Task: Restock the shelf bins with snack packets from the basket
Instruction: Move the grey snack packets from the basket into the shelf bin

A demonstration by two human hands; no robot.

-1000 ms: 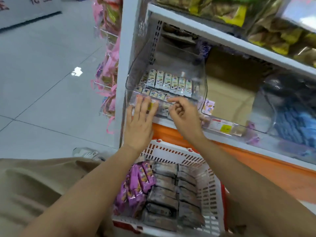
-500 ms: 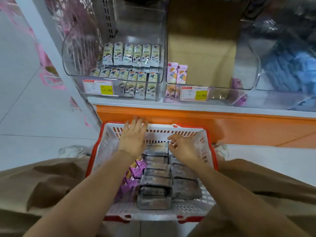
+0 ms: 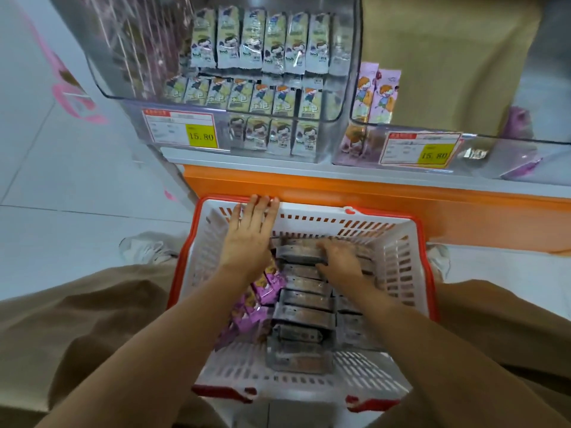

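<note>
Shelf bins point(image 3: 136, 115) stand above the basket point(image 3: 398, 267), into which both hands have dropped back from them. Left hand point(image 3: 250, 233) lies flat, grip spread, at the far rim; right hand point(image 3: 340, 257) seems to pinch grey packets point(image 3: 306, 316) for another load.

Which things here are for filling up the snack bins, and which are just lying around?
For the job: basket, grey packets, purple packets, left bin, right bin, left hand, right hand.
Just there: price tags, cardboard box, shoe.
</note>
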